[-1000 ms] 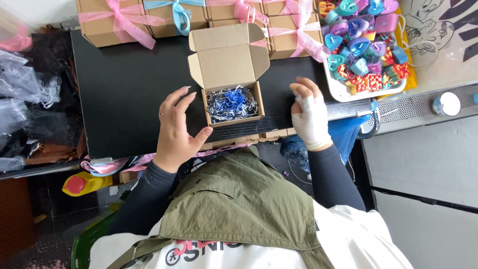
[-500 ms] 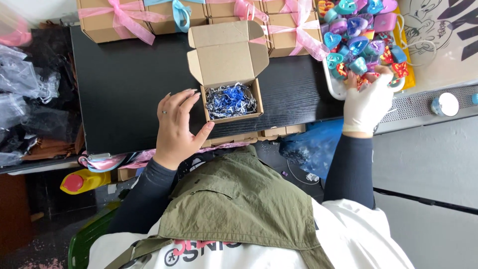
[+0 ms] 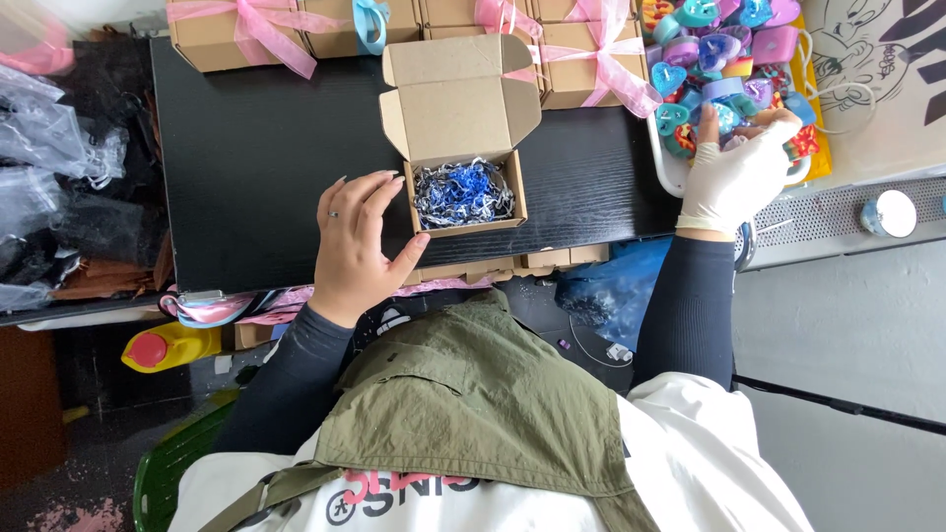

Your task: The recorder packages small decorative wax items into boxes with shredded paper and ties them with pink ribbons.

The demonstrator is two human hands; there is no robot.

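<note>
- Left hand (image 3: 357,241): bare, fingers spread flat on the black wood-grain tabletop (image 3: 256,158), thumb touching the cardboard box's (image 3: 463,148) left wall; it clasps nothing.
- Box: small, square, lid flipped up, filled with crinkled blue and white paper shreds (image 3: 461,192).
- Right hand (image 3: 731,177): in a white glove, fingers curled down among glossy heart-shaped pieces (image 3: 705,49) in the white tray (image 3: 662,167); whether it grips one, cannot tell.
- Behind: closed boxes tied with pink ribbon (image 3: 266,30).

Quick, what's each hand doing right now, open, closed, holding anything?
Left hand: open, resting against the open cardboard box.
Right hand: gloved, curled over the heart-shaped pieces; grip cannot be told.
</note>
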